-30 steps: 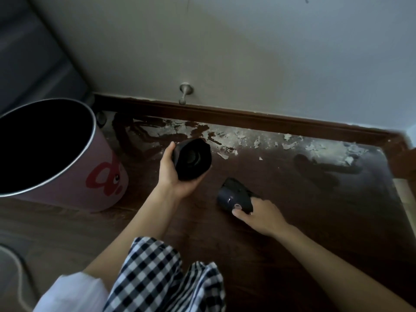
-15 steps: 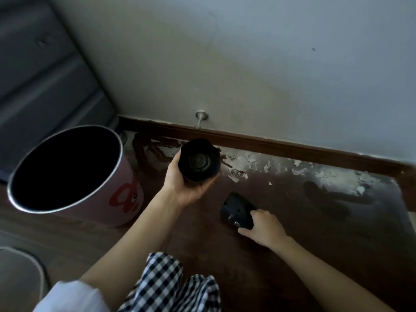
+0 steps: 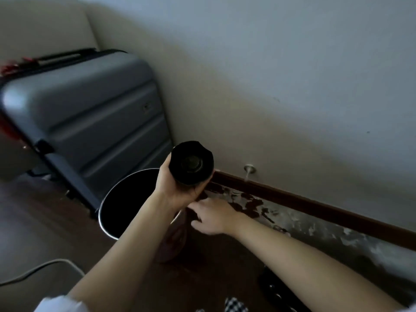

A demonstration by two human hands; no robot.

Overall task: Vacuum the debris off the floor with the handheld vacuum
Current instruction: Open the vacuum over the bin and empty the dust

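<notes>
My left hand [image 3: 177, 188] grips a black cylindrical vacuum part [image 3: 191, 163], its open end turned toward me, raised beside the far rim of the pink bin [image 3: 105, 206]. Just below it, my right hand [image 3: 213, 218] reaches leftward with relaxed fingers and holds nothing. The other dark vacuum part [image 3: 270, 287] lies on the floor at the lower right, partly hidden by my right forearm. White flaky debris [image 3: 315, 228] is strewn on the dark wooden floor along the baseboard.
A grey hard-shell suitcase [image 3: 90, 131] stands against the wall behind the bin. A metal door stop [image 3: 248, 170] sticks out of the wall above the baseboard [image 3: 315, 206]. A pale cable [image 3: 33, 271] curves over the floor at lower left.
My left hand lifted the black part up and over toward the bin. My right hand let go of the other vacuum part on the floor and moved up-left. The view swung left.
</notes>
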